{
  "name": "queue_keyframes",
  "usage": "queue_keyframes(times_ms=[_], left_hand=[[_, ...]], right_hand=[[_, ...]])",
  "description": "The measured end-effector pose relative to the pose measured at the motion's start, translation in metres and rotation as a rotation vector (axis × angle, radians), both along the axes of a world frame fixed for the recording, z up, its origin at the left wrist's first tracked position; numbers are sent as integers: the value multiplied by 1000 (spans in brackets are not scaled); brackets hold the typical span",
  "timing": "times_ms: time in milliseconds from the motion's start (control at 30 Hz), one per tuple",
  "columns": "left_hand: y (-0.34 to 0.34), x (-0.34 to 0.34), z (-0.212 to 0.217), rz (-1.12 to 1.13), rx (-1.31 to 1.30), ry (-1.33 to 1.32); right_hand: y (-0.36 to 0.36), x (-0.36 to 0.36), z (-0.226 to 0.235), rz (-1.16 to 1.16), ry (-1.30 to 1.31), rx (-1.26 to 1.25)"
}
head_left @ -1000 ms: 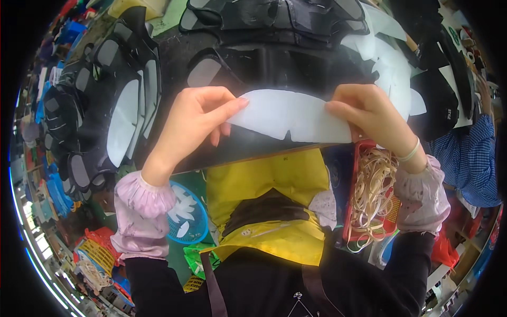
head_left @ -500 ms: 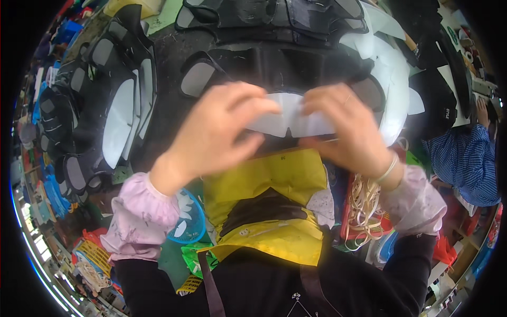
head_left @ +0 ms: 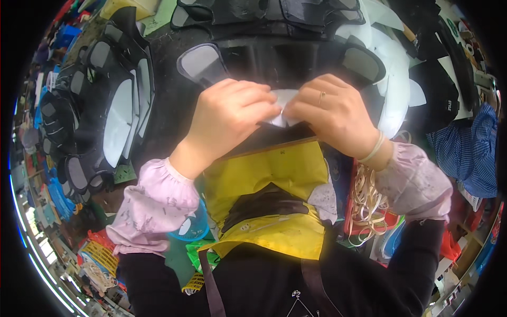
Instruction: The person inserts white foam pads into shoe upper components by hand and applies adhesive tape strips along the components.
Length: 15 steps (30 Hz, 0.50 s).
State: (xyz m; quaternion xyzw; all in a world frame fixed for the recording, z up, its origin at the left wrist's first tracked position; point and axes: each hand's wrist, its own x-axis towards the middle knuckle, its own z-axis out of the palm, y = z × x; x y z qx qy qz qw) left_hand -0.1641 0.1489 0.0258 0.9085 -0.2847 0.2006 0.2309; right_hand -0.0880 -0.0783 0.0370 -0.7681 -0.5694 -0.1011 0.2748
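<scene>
Both my hands meet over a black shoe-upper-like piece (head_left: pixel 290 61) that has a grey rounded patch at each end. At its near edge is a white curved piece (head_left: pixel 285 97), mostly covered by my fingers. My left hand (head_left: pixel 228 114) pinches the white piece from the left, thumb and fingers pressed together. From the right, my right hand (head_left: pixel 334 112) grips the same piece close to the middle. Only a narrow strip of white shows between the two hands. The fingertips' undersides are hidden.
Stacked black pieces with white inserts (head_left: pixel 119 121) lie at left, and more black pieces (head_left: pixel 264 16) at the far side. White curved sheets (head_left: pixel 393 90) are heaped at right. Nearer stand a blue basket (head_left: pixel 194 224) and a red tray of pale straps (head_left: pixel 364 206). A co-worker's checked sleeve (head_left: pixel 465 153) shows at far right.
My hands have moved closer together and closed on the white piece, which was more exposed with its notch showing. The black piece's grey-patched ends look more uncovered now.
</scene>
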Motion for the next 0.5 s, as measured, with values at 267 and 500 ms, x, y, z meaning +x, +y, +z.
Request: queue_keyframes(times_ms=[267,500], left_hand=[[19,-11,14,-140,16,64],[121,-118,158,365,313,-381]], right_hand=[[-25,-9,11,203,239,-54],[-105,29,44,-438,404,224]])
